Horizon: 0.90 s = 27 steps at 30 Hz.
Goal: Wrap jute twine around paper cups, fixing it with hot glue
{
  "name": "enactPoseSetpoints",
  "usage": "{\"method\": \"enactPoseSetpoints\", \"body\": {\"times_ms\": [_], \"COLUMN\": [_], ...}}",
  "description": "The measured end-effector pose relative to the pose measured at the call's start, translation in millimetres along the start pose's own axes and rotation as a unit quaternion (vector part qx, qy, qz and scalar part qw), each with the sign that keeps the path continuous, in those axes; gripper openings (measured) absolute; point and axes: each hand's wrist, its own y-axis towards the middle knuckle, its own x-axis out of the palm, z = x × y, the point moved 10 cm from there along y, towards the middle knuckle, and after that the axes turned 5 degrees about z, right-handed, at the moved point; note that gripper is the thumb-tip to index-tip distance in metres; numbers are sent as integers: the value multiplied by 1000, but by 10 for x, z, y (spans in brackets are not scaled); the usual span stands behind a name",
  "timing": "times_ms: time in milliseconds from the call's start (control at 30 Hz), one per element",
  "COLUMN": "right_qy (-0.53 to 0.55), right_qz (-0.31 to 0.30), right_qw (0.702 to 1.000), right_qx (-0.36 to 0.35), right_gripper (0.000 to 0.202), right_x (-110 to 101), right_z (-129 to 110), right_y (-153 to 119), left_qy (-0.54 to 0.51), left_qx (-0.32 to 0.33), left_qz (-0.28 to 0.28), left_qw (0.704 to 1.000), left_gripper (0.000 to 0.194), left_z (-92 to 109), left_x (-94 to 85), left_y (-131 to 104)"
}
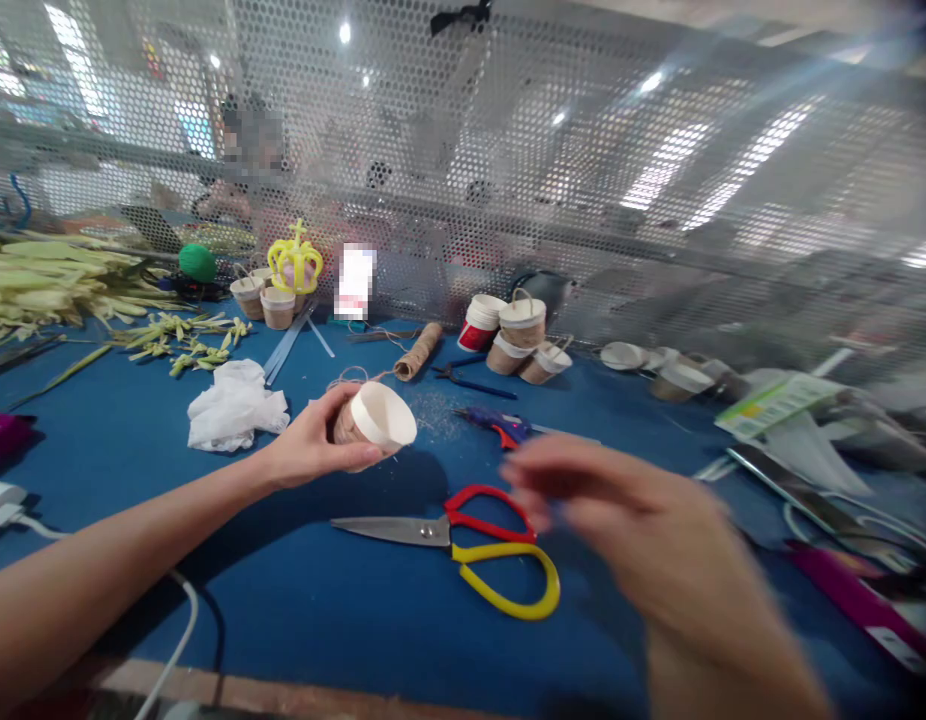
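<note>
My left hand is wrapped round a small twine-covered cup, its cream rim tilted to the right. Blurred by motion, my right hand hovers beside the scissors, and what its fingers do is smeared. The scissors, with one red and one yellow handle, lie on the blue table and their blades point left. A blue glue gun lies just beyond my right hand. Behind the cup are a twine roll and dark pliers.
Finished small buckets and a red-and-white cup stand by the perforated metal screen. White crumpled cloth, pale husks and a yellow crown are at left. At right lie a phone and cables.
</note>
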Motion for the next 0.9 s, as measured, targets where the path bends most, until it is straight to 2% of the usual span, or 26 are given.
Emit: {"method": "enactPoseSetpoints", "body": {"times_ms": [167,267,400,533,633,800,900], "right_qy": [-26,-35,-18,5,21,39,12], "right_qz": [-46,-55,-65,-70,-63,-62,-30], "right_qw": [996,995,997,998,998,995,997], "right_qx": [-78,-71,-29,-8,14,70,69], "right_gripper": [24,21,9,16,17,18,18], "right_x": [500,658,664,635,600,587,525], "right_z": [-211,-166,-54,21,103,288,340], "right_y": [102,154,172,178,198,204,207], "left_qy": [163,227,292,301,272,155,126], "left_qx": [81,102,122,118,112,96,89], "left_qz": [7,16,15,8,45,152,162], "left_qw": [983,968,948,946,955,971,975], "left_gripper": [55,52,56,58,47,22,17], "left_z": [194,230,223,216,268,297,262], "left_x": [109,144,189,171,24,-301,-343], "left_y": [-122,-156,-184,-170,-109,-52,-56]}}
